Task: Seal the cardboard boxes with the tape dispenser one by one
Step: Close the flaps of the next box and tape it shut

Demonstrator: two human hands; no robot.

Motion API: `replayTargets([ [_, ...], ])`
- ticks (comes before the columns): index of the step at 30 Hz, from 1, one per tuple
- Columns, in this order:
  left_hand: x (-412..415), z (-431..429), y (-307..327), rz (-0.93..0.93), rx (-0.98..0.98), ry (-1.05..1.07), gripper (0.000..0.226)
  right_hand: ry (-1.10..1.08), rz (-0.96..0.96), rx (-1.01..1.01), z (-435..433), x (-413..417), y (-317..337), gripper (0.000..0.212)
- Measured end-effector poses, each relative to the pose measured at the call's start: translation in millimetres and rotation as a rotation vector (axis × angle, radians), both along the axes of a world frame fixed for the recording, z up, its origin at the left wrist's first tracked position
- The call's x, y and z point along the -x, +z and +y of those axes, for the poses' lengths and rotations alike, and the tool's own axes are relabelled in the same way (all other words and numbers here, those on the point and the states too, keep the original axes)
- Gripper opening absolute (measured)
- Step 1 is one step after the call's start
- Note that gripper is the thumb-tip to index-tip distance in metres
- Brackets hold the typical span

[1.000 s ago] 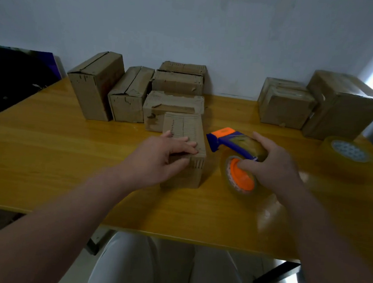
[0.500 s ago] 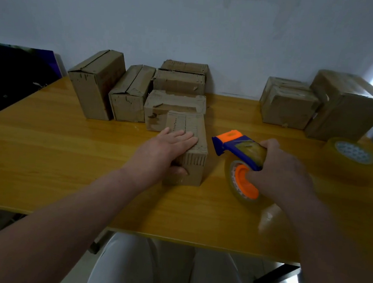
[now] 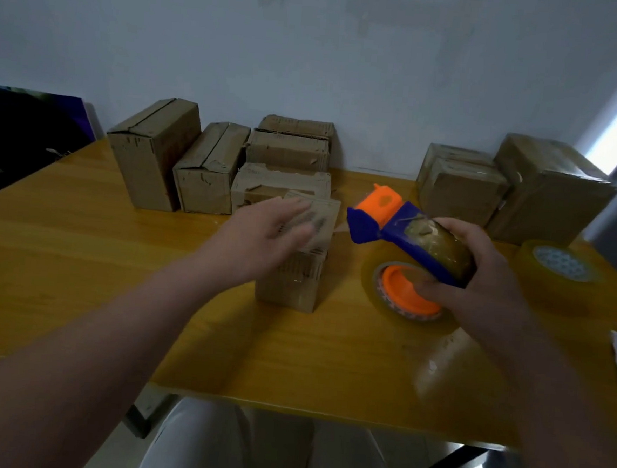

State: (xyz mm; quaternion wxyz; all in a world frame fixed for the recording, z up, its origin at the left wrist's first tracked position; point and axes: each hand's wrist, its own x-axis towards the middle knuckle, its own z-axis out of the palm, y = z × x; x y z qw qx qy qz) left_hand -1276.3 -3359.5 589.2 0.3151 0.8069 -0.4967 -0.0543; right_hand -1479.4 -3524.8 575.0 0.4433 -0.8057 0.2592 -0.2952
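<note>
We note blue-and-orange plastic tape dispenser (image 3: 391, 232) near table (image 3: 79, 254) middle, long axis slanting, orange nose toward far-left corner; right hand (image 3: 486, 282) grip curled round its rear. Left hand (image 3: 263, 234), fingers straight, over small brown cardboard box (image 3: 293, 280).

— What is the left hand (image 3: 263, 230) doing differently now?

— It is loosening off the small cardboard box (image 3: 293, 273). A moment ago the thumb was pressing the near face. Now it is coming away, and the fingers are spreading, blurred, over the top.

— And the right hand (image 3: 478, 286)?

— It is tipping the tape dispenser (image 3: 409, 237) upward, so the orange head is pointing higher than before.
</note>
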Motion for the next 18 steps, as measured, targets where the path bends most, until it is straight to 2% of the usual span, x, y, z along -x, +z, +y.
replayTargets([
  [3,11.2,-6.7,17.0,0.468,0.205,0.098,0.045,0.076,-0.025,0.044,2.9,-0.1,6.7,0.077],
  [6,13.0,-11.7,24.7,0.961,0.169,0.144,0.047,0.143,-0.044,0.090,8.3,-1.4,9.2,0.077],
  [8,11.0,-10.9,25.5,1.151,0.147,0.135,0.046,0.168,-0.054,0.109,10.7,-1.9,9.8,0.077],
  [10,9.4,-8.7,25.9,1.190,0.146,0.106,0.029,0.187,-0.047,0.129,11.7,-2.5,10.9,0.078],
  [12,7.5,-6.7,25.2,1.137,0.130,0.082,0.014,0.210,-0.027,0.159,11.7,-3.5,11.8,0.078],
  [16,-0.4,-3.2,21.6,0.997,0.136,0.134,0.015,0.263,0.030,0.175,11.4,-6.7,16.8,0.079],
  [18,-2.7,-0.6,18.5,0.911,0.140,0.181,0.014,0.290,0.138,0.220,11.5,-9.1,23.3,0.080],
])
